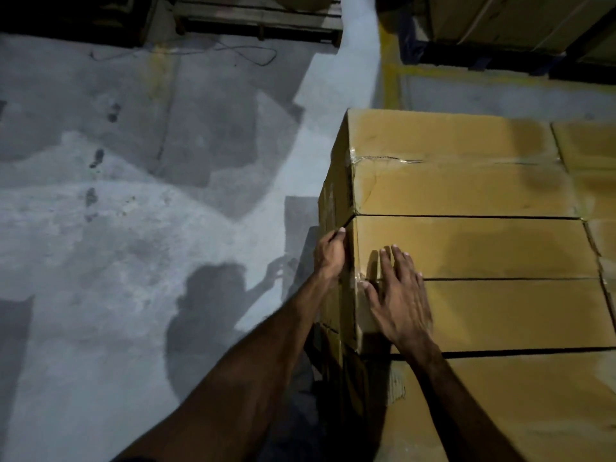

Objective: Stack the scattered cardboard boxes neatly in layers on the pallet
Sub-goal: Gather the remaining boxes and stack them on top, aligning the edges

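On the stack's near left corner, the right hand lies flat, fingers straight on a cardboard box; the left hand curls its fingers round that box's side edge, above the concrete floor.

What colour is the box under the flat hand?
Plain yellowish-brown cardboard box, seen in the head view.

We see grey concrete floor, stained; thin dark cable lying near far edge; yellow painted line at far right.
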